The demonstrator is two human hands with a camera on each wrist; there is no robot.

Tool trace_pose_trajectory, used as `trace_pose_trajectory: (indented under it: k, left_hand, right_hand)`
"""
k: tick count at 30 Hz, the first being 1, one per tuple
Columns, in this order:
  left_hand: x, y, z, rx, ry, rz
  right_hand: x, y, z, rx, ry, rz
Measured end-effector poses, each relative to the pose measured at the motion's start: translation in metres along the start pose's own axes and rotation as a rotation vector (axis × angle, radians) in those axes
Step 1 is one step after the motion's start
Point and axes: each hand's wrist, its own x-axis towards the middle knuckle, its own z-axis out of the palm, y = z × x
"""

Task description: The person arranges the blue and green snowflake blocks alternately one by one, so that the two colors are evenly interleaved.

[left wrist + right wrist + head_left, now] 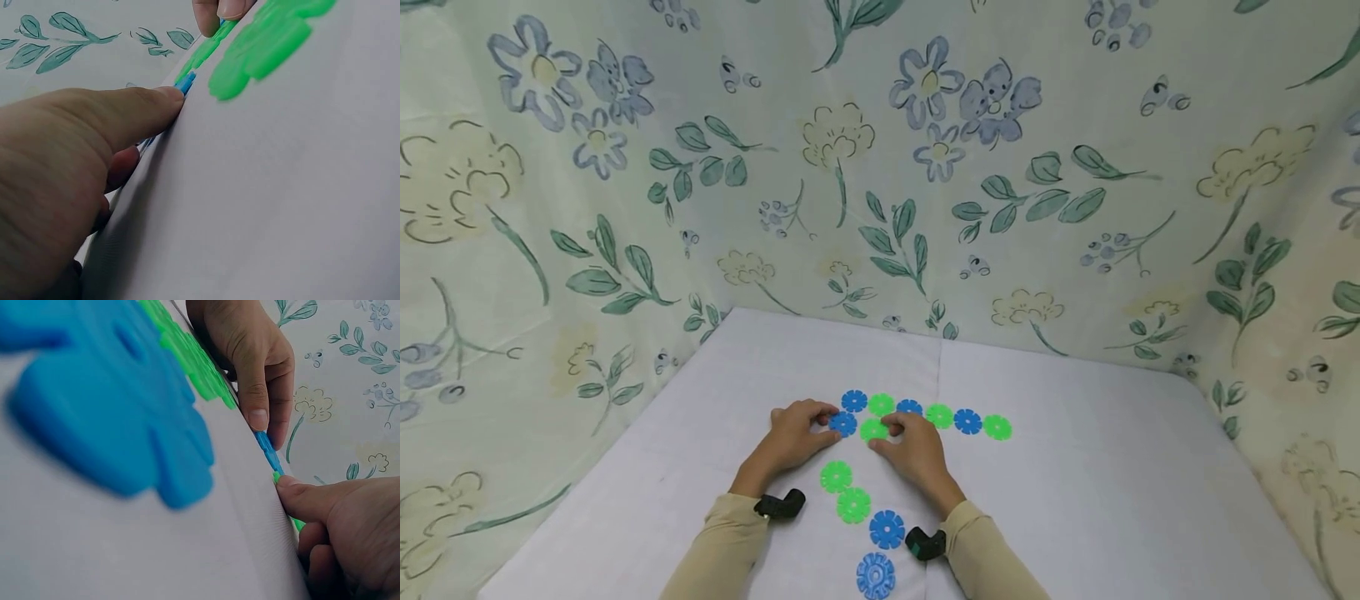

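In the head view, my left hand (792, 433) pinches a blue notched disc (843, 425) between thumb and fingers at the table surface. Just right of it, a green notched disc (872, 430) is held at its edge by my right hand (919, 450). In the right wrist view, the held blue disc (269, 450) and the green disc's edge meet end to end between the two thumbs. Directly behind them runs a row of alternating discs, starting with a blue disc (853, 401) and a green disc (882, 405); my right fingers partly cover another blue one (909, 407).
The row extends right to a green disc (997, 427). Nearer the person lie two green discs (853, 506) and two blue discs (887, 529), between the forearms. A white cloth covers the table (1112, 475), and a floral curtain (925, 208) hangs behind it.
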Motion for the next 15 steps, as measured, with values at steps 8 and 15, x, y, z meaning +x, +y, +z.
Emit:
trace_pose_trajectory:
  k: [8,15]
  left_hand:
    - [-0.0024,0.0021,-0.0017,-0.002,0.018,0.024]
    - [-0.0027,0.0024,-0.0015,0.011,0.017,0.023]
  right_hand:
    - [-0.0008,-0.0006,0.0001,0.008,-0.001,0.007]
    - [-0.0017,-0.0003,-0.0002,0.014,-0.004,0.008]
